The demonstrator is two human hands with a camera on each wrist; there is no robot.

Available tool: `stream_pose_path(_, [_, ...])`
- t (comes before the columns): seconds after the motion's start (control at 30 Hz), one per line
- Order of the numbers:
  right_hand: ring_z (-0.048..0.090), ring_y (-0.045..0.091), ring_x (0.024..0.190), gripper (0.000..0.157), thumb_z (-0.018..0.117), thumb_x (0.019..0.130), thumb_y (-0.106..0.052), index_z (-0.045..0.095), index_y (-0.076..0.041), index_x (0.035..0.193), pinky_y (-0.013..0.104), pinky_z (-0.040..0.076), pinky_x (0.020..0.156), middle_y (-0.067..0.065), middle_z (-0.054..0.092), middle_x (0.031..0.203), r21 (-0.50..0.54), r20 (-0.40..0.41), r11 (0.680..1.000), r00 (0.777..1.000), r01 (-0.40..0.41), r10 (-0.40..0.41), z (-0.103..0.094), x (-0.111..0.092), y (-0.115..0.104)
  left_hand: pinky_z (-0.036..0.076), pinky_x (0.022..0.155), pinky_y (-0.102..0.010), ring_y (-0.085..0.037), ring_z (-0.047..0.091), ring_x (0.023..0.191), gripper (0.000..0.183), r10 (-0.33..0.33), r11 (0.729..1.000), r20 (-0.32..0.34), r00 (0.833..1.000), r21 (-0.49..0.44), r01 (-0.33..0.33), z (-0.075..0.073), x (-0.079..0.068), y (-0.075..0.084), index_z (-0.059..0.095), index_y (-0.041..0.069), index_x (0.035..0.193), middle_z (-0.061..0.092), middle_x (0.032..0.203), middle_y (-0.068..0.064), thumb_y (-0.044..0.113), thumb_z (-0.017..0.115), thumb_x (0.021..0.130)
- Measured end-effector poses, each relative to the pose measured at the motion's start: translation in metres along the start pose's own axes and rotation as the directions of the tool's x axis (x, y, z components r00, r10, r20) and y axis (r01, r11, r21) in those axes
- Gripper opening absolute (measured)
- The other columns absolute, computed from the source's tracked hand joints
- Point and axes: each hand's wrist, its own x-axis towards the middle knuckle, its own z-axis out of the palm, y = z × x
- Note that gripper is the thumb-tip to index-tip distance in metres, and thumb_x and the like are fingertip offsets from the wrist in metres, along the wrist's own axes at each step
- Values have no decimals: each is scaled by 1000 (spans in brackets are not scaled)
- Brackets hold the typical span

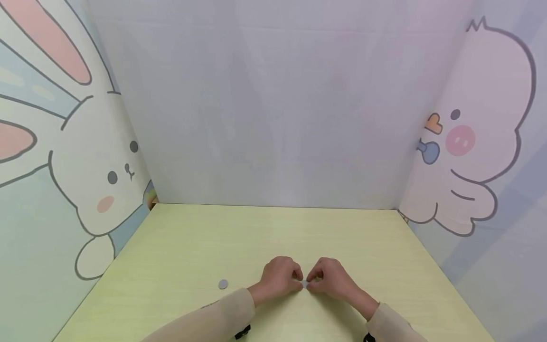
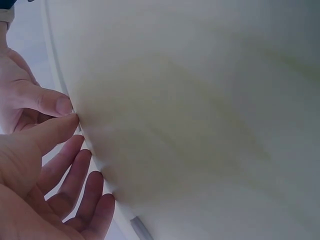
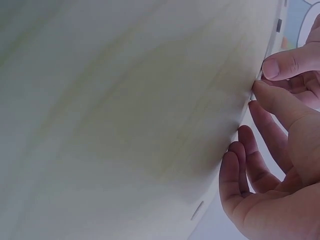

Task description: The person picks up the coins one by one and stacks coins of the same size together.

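Note:
A small round grey disc [image 1: 305, 284] lies at the table's front middle, between the fingertips of both hands, which partly cover it. From the left, my left hand [image 1: 279, 276] holds its edge with thumb and forefinger. My right hand [image 1: 332, 279] holds the opposite edge in the same way. In the left wrist view the left hand [image 2: 55, 180] has its remaining fingers curved with their tips at the table. The right hand [image 3: 280, 160] shows a similar curve in the right wrist view. Whether the disc is lifted cannot be told.
Another grey disc [image 1: 223, 284] lies flat to the left of the hands. A grey disc [image 3: 197, 210] shows edge-on near the right hand's fingers. The pale yellow table [image 1: 273, 232] meets a plain back curtain [image 1: 273, 118], with printed cartoon panels at both sides.

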Motion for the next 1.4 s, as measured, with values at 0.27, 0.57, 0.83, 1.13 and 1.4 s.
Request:
stream_pose_path(0.27, [52, 12, 74, 10, 92, 80, -12, 84, -18, 82, 24, 40, 63, -7, 68, 85, 4, 0, 1000, 1000, 10, -10, 0, 1, 1, 46, 65, -22, 0, 54, 73, 10, 3, 1000, 6, 1000, -19, -3, -1, 0, 2, 83, 22, 81, 69, 79, 13, 24, 92, 84])
stream_pose_path(0.57, [52, 12, 75, 10, 92, 80, -13, 84, -19, 82, 24, 40, 64, -8, 68, 85, 4, 6, 1000, 1000, 14, -14, 1, 2, 3, 46, 65, -23, 0, 54, 75, 10, -8, 1000, 11, 1000, -19, 8, -5, 0, 6, 83, 23, 80, 70, 79, 14, 25, 92, 85])
stream_pose_path(0.83, [56, 9, 75, 9, 89, 82, -11, 85, -17, 85, 22, 43, 66, -8, 70, 85, -6, 15, 996, 996, 92, -92, -5, 2, 5, 45, 63, -23, 0, 54, 74, 11, 10, 1000, 2, 1000, -9, -10, -3, 1, 6, 82, 24, 79, 70, 77, 14, 24, 92, 84])
stream_pose_path(1.13, [61, 4, 78, 7, 85, 88, -10, 84, -17, 91, 24, 52, 70, -10, 71, 88, -45, -77, 996, 994, 72, -75, -26, -1, 21, 44, 63, -22, 1, 51, 72, 15, 18, 1000, 1, 1000, -5, -18, -1, 3, 4, 80, 25, 76, 65, 74, 17, 27, 92, 84])
stream_pose_path(1.4, [67, 12, 84, 11, 84, 89, -11, 84, -14, 100, 31, 58, 75, -5, 75, 96, -50, -168, 999, 986, 9, -17, -51, -5, 42, 43, 63, -22, 1, 49, 71, 17, -13, 1000, 13, 1000, -15, 13, -2, 2, 6, 79, 26, 74, 61, 72, 20, 28, 92, 85])
